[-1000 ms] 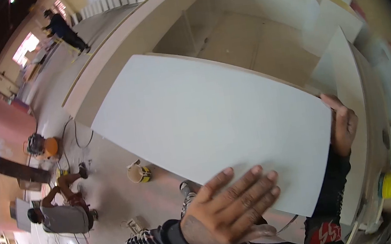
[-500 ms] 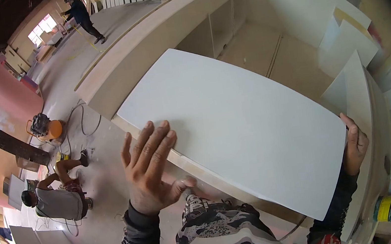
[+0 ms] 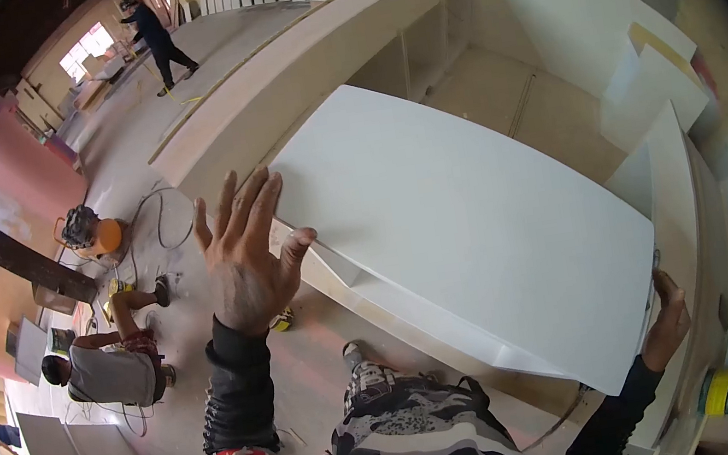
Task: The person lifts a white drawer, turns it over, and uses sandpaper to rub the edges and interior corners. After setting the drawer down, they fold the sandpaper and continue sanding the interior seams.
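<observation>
A large white panel (image 3: 466, 222) with gently curved long sides lies over a pale wooden cabinet frame (image 3: 297, 79). Its near edge stands off the frame, with a gap under it. My left hand (image 3: 247, 253) is at the panel's left end, fingers spread and thumb out, its fingertips against or right beside the corner. At the opposite end, my right hand (image 3: 664, 325) holds the panel's right edge; some of its fingers are hidden behind that edge.
A person sits low (image 3: 114, 370) on the left, near an orange compressor (image 3: 105, 236) and its hose. Another person (image 3: 156, 38) stands farther back. Loose boards (image 3: 660, 83) lean inside the cabinet. A tin (image 3: 722, 389) sits at lower right.
The panel has shifted right, away from the frame's left end, and its near edge has lifted. My left hand has moved up and left; my right hand has moved lower along the edge.
</observation>
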Motion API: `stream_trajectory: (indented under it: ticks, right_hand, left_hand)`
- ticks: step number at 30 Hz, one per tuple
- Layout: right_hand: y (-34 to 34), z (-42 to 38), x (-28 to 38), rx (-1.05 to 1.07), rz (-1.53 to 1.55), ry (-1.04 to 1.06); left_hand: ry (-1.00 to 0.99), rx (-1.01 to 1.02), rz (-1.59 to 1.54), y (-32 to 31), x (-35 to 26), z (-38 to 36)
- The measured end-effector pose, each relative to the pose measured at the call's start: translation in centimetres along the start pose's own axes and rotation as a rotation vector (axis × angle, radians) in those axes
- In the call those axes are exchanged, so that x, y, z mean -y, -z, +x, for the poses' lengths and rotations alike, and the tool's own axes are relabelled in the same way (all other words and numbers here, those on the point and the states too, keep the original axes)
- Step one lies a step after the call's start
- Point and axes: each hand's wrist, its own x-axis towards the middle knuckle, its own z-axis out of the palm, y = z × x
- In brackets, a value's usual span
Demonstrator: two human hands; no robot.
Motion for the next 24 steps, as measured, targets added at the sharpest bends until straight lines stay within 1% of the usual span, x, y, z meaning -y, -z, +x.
stream_trajectory:
  ticks: [2,3,4,5,6,7,8,9,10,11,13,14,16,17,18,19,20,21,22,23,24]
  right_hand:
    - [1.1,-2.1,-0.5,-0.066,0.04,-0.15]
    - [2.0,-3.2,-2.5,-0.068,0.077,-0.111]
    - [1.6,-4.3,-0.6,-0.083,0.036,-0.14]
    - [2.3,-5.5,-2.1,-0.112,0.022,-0.119]
    - [2.4,-6.7,-0.5,-0.135,0.127,-0.17]
    - [2.9,-7.7,-1.1,-0.08,-0.078,-0.102]
    - [2.2,-8.2,0.5,-0.128,0.082,-0.158]
    - [1.2,-8.4,3.7,-0.178,0.153,-0.285]
    - [0.9,-8.9,3.8,-0.181,0.248,-0.247]
    - [0.6,-9.3,3.5,-0.173,0.245,-0.237]
    - [-0.5,-10.2,3.7,-0.152,0.295,-0.094]
    - [-1.0,-11.0,3.7,-0.185,0.289,-0.114]
    - [-2.0,-12.4,3.3,-0.149,0.423,-0.137]
    - [-2.3,-13.2,3.4,-0.176,0.427,-0.148]
    - [-2.5,-14.2,3.6,-0.175,0.424,-0.213]
    - [-2.8,-15.1,3.8,-0.173,0.423,-0.276]
    - [-3.2,-15.9,3.5,-0.196,0.429,-0.29]
    - [-3.8,-17.0,3.2,-0.215,0.459,-0.353]
    - [-4.5,-18.1,2.5,-0.234,0.49,-0.414]
    - [-5.5,-19.8,1.0,-0.188,0.534,-0.41]
    - [-6.2,-20.7,0.7,-0.21,0.545,-0.417]
  left_hand:
    - [-0.03,0.014,-0.019,0.0,0.1,0.1]
    - [-0.032,0.023,0.033,0.0,0.3,-0.2]
    - [-0.057,0.039,0.068,0.0,-0.1,-0.3]
    - [-0.097,0.047,0.03,0.5,-0.8,-0.4]
    - [-0.164,0.062,-0.018,1.1,-2.3,-0.5]
    - [-0.225,0.078,-0.077,1.4,-3.9,-0.9]
    - [-0.282,0.094,-0.128,1.8,-5.5,-1.2]
    - [-0.346,0.114,-0.185,2.5,-7.5,-1.4]
    - [-0.393,0.135,-0.226,3.2,-9.6,-1.9]
    - [-0.461,0.152,-0.25,3.7,-11.2,-2.3]
    - [-0.632,0.129,-0.32,3.8,-13.7,-3.2]
    - [-0.698,0.123,-0.344,4.1,-15.1,-3.7]
    - [-0.833,0.165,-0.469,5.1,-17.0,-4.6]
    - [-0.972,0.445,-0.428,6.9,-17.8,-4.1]
    - [-1.098,0.729,-0.369,8.5,-18.4,-3.6]
    - [-1.193,0.626,-0.66,7.5,-18.6,-4.8]
    - [-1.268,0.522,-0.956,6.3,-19.1,-5.9]
    - [-1.224,0.598,-0.972,6.4,-20.2,-6.4]
    - [-1.247,0.612,-0.964,5.9,-20.7,-7.1]
    - [-1.161,0.656,-0.94,4.8,-21.0,-8.0]
    - [-1.074,0.698,-0.911,3.7,-21.0,-8.9]
